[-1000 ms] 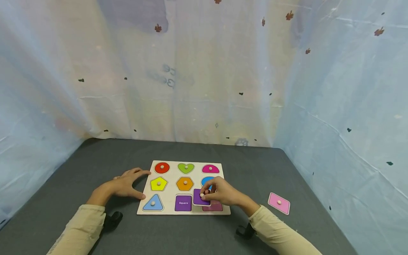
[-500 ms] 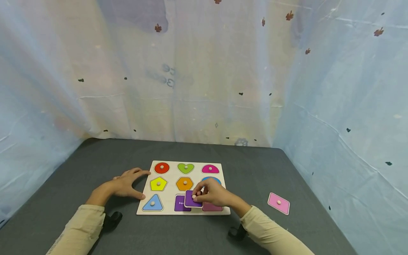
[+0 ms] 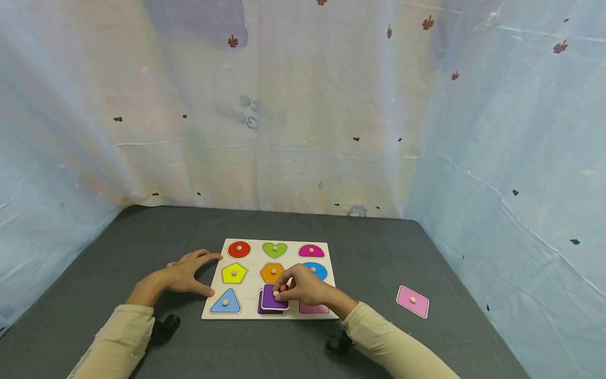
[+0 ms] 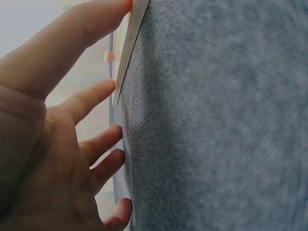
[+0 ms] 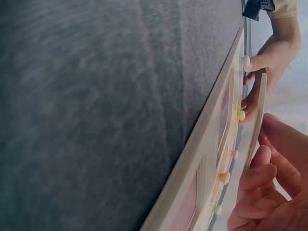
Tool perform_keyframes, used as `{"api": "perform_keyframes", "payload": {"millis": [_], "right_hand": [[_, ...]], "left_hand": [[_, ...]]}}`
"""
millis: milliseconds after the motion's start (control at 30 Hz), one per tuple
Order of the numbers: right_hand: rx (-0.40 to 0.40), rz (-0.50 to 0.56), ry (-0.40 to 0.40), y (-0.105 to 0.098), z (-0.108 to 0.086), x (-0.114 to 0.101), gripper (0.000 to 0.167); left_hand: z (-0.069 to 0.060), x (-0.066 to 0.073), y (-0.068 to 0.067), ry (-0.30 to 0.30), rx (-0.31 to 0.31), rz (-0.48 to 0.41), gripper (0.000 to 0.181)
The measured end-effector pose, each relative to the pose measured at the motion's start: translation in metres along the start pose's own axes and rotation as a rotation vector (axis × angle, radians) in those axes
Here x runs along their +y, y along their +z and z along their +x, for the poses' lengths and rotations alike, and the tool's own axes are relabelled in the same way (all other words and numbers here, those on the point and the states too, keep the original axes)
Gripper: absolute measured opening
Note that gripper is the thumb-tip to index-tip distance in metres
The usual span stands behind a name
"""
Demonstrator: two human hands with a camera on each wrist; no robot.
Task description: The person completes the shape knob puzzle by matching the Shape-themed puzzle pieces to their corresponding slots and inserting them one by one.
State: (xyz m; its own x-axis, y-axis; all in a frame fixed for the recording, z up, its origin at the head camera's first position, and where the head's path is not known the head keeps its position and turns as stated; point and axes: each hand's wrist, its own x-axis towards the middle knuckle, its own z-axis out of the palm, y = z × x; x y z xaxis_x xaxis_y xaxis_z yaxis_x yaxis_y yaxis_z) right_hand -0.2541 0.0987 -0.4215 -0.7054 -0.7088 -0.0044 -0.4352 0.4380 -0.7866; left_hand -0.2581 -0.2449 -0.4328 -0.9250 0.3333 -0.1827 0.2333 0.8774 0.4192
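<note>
A wooden knob puzzle board (image 3: pixel 253 279) lies on the grey table. My left hand (image 3: pixel 185 273) is at its left side, thumb and index fingertip touching the edge, the other fingers spread apart. With thumb and fingers my right hand (image 3: pixel 303 286) pinches the knob of a purple square piece (image 3: pixel 273 298). That piece hovers over the purple square recess (image 3: pixel 270 311), covering most of it, slightly up and right of it. In the right wrist view the square piece (image 5: pixel 257 120) is edge-on, apart from the board. A pink rectangle recess (image 3: pixel 312 308) is partly behind my right hand.
A loose pink rectangle piece (image 3: pixel 413 301) lies on the table (image 3: pixel 369 252) to the right. On the board sit a blue triangle (image 3: pixel 225 302), an orange hexagon (image 3: pixel 272 272), a blue oval (image 3: pixel 316 270) and several other pieces. Patterned curtains (image 3: pixel 303 105) surround the table.
My right hand has carried the purple square piece leftward, from beside the pink recess to above the purple square recess. The left hand stays at the board's edge.
</note>
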Motion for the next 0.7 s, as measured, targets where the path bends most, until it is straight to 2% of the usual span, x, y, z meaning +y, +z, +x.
{"api": "perform_keyframes", "payload": {"millis": [567,700], "right_hand": [[-0.02,-0.057,0.041,0.01,0.012,-0.001,0.007],[-0.025,-0.084,0.04,0.011,0.014,-0.002,0.007]], "left_hand": [[0.003,-0.003,0.003,0.008,0.008,0.008,0.096],[0.003,-0.006,0.004,0.03,0.017,-0.001,0.097]]}}
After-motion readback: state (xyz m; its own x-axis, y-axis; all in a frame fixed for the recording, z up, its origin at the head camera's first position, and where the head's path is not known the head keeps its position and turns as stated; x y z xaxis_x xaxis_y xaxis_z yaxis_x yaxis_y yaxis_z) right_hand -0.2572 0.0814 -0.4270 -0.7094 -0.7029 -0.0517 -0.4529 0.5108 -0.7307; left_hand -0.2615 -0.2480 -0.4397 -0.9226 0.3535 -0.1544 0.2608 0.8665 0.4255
